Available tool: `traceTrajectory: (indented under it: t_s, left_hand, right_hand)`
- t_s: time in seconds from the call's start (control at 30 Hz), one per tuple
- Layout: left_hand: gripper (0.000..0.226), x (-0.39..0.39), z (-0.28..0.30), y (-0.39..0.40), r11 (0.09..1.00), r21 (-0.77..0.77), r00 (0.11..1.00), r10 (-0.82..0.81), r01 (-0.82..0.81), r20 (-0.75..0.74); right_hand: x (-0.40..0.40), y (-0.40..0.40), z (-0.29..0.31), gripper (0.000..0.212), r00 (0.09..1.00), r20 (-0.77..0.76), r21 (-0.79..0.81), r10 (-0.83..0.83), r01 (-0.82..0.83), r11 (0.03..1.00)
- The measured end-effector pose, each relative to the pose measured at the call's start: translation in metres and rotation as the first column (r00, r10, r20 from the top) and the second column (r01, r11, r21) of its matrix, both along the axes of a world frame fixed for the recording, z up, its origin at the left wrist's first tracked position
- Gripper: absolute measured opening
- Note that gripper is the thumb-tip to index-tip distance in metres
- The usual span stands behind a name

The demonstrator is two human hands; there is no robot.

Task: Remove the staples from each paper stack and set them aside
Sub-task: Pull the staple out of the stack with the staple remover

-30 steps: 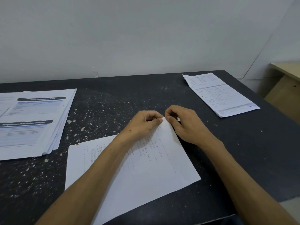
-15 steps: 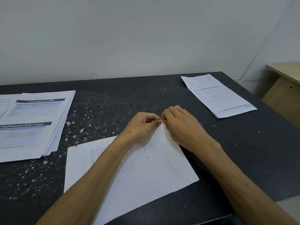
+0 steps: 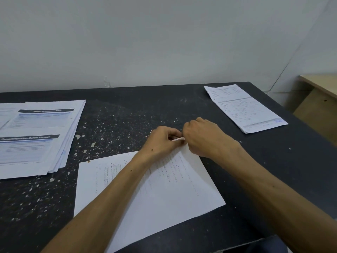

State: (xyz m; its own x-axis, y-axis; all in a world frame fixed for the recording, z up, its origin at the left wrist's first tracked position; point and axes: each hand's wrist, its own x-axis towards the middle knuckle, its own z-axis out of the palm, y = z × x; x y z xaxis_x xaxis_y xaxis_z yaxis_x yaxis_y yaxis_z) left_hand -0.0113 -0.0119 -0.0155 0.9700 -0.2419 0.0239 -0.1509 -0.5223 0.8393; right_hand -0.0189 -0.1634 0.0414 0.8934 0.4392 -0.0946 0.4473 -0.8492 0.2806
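Note:
A white paper stack (image 3: 164, 194) with faint handwriting lies on the black table (image 3: 273, 161), in front of me. Its far corner is lifted a little. My left hand (image 3: 162, 141) pinches that corner from the left. My right hand (image 3: 204, 137) has its fingers curled over the same corner from the right, knuckles up, and covers the spot. The staple itself is hidden under the fingers.
A thick pile of printed sheets (image 3: 36, 136) with dark headers lies at the left edge. A second printed stack (image 3: 244, 108) rests at the far right of the table. A wooden desk (image 3: 321, 99) stands beyond the table's right edge. The white wall (image 3: 164, 42) is behind.
My right hand has rolled over the corner, knuckles now up, and moved slightly left against my left hand. The corner of the paper is raised a little. The stack has not shifted.

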Motion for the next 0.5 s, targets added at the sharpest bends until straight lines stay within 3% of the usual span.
traceTrajectory:
  t_s: [0.13, 0.2, 0.33, 0.5]
  left_hand:
    - [0.015, -0.001, -0.004, -0.004, 0.999, 0.034, 0.998, 0.033, -0.035, 0.049]
    - [0.015, -0.002, -0.005, -0.004, 0.998, 0.044, 0.997, 0.049, -0.052, 0.051]
    - [0.013, -0.003, -0.005, -0.003, 0.998, -0.002, 0.997, 0.066, -0.066, 0.041]
    - [0.016, -0.007, -0.004, -0.004, 0.994, -0.069, 0.992, 0.094, -0.088, 0.084]
  right_hand:
    - [0.011, 0.009, 0.009, 0.012, 0.977, -0.182, 0.036, -0.108, 0.117, 0.992]
    - [0.024, 0.0, 0.009, 0.009, 0.956, -0.266, 0.157, -0.128, 0.174, 0.972]
    - [0.034, -0.031, 0.007, 0.01, 0.927, -0.367, 0.465, -0.075, 0.252, 0.849]
    - [0.023, -0.044, -0.004, 0.007, 0.931, -0.365, 0.654, -0.002, 0.258, 0.711]
